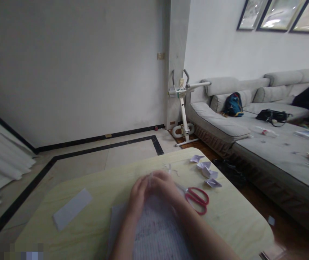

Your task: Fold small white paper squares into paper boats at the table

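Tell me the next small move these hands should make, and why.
Probably press the fingertips of the left hand and right hand together to sharpen a crease. The hands meet over the written sheet, with something pale, likely paper, blurred between them; folded paper pieces lie to their right, and the scissors lie unheld.

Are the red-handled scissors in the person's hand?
No, the red-handled scissors lie on the table, with their handles out to the right of the right hand.
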{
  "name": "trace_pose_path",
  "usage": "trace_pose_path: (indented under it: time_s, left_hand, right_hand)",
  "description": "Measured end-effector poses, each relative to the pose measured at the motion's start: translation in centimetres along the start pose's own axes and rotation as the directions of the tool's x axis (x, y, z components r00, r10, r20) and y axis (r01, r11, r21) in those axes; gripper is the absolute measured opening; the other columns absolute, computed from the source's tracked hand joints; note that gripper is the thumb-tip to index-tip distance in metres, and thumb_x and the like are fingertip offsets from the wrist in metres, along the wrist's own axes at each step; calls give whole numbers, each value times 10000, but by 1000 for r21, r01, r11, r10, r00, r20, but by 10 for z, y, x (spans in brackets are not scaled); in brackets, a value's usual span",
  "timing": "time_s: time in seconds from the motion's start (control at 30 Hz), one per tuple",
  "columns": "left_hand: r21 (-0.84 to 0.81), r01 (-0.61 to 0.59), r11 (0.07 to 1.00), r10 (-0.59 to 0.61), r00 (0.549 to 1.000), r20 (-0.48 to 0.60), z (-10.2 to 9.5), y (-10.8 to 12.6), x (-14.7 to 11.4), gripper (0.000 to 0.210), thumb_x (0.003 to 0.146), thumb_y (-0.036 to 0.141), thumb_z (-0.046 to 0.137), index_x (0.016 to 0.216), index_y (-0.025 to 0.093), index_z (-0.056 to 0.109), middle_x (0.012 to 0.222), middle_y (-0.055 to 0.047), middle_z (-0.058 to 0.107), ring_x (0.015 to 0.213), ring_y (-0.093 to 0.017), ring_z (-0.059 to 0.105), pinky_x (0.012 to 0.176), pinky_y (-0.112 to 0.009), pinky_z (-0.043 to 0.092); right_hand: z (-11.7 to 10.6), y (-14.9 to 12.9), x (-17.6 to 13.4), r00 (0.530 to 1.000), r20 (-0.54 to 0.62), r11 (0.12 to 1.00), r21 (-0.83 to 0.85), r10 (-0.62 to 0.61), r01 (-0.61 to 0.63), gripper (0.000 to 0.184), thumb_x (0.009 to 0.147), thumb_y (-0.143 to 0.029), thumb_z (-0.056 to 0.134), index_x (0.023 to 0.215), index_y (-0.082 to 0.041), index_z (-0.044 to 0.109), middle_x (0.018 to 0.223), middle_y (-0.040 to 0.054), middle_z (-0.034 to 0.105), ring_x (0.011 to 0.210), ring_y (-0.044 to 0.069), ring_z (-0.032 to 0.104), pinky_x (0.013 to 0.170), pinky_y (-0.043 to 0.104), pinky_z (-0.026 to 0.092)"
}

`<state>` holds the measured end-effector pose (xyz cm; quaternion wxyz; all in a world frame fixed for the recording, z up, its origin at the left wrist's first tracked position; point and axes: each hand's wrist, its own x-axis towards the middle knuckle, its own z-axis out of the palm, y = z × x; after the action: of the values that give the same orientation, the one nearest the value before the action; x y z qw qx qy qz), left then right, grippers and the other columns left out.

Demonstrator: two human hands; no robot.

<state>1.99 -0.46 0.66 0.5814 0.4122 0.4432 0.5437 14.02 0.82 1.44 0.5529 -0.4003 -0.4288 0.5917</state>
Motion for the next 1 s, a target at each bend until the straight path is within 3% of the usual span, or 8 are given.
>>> trace_pose_path:
  time_s: [0.2,0.33,0.53,0.73,0.9,1.0]
  left_hand:
    - [107,-25,994,26,1000,-9,-3,3,1,367,736,408,621,995,150,650,1031,-88,671,945,-210,614,801,-295,470]
    - [146,-50,988,55,998,-36,-6,2,2,360,716,403,643,958,137,635,898,-62,675,817,-179,622,717,-260,477]
    - [166,-42,985,49,998,-40,-6,5,2,336,684,386,664,913,143,620,796,-23,650,704,-149,606,632,-233,474]
    - [322,-139,937,163,985,-50,-5,4,2,262,707,369,633,844,147,615,744,-18,636,693,-156,592,618,-233,462]
    - [487,-237,840,325,940,-102,-4,-4,2,206,726,347,625,816,163,617,746,-17,634,723,-162,597,666,-234,457]
    - [431,-204,879,266,960,-89,-4,-3,2,266,733,370,618,893,157,615,802,-31,652,736,-168,610,666,-241,471]
  right_hand:
    - [-2,4,2,998,-61,997,-66,-34,30,149,666,-276,661,727,-175,571,624,-20,572,584,132,533,572,251,422]
    - [-6,7,5,989,-92,970,-224,-118,94,150,671,-276,659,699,-166,561,635,-26,533,605,121,493,591,242,392]
    - [-7,8,6,989,-66,964,-244,-129,110,156,673,-270,650,684,-162,537,621,-39,505,593,112,476,582,232,382]
    - [-6,5,4,993,-40,943,-319,-112,94,124,700,-270,615,685,-148,594,639,-12,567,617,128,520,591,235,400]
    - [-5,5,1,983,-71,864,-491,-171,115,113,726,-217,559,662,-145,619,615,-7,571,590,124,504,547,226,373]
    - [-4,5,1,982,-86,864,-492,-169,106,126,726,-239,570,677,-139,628,619,0,583,602,131,518,554,229,384]
